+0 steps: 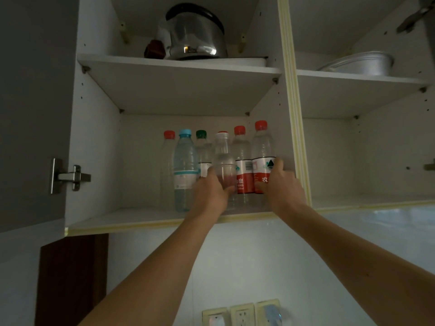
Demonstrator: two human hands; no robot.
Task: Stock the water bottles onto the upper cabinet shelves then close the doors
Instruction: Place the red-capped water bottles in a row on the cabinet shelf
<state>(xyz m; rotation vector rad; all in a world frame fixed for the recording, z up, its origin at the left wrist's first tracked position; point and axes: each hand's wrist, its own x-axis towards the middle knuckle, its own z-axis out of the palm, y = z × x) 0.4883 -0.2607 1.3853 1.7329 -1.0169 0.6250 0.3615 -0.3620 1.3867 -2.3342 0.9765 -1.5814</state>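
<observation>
Six clear plastic bottles on lower white cabinet shelf [150,216]. Left hand [213,191] grips white-capped bottle [224,165]; right hand [280,184] grips red-labelled bottle [262,149]. Doors unclosed.

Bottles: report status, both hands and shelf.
Left hand grips the white-capped bottle. Right hand grips the red-label bottle. Six bottles upright on lower left shelf. Doors open; nothing blocking.
</observation>
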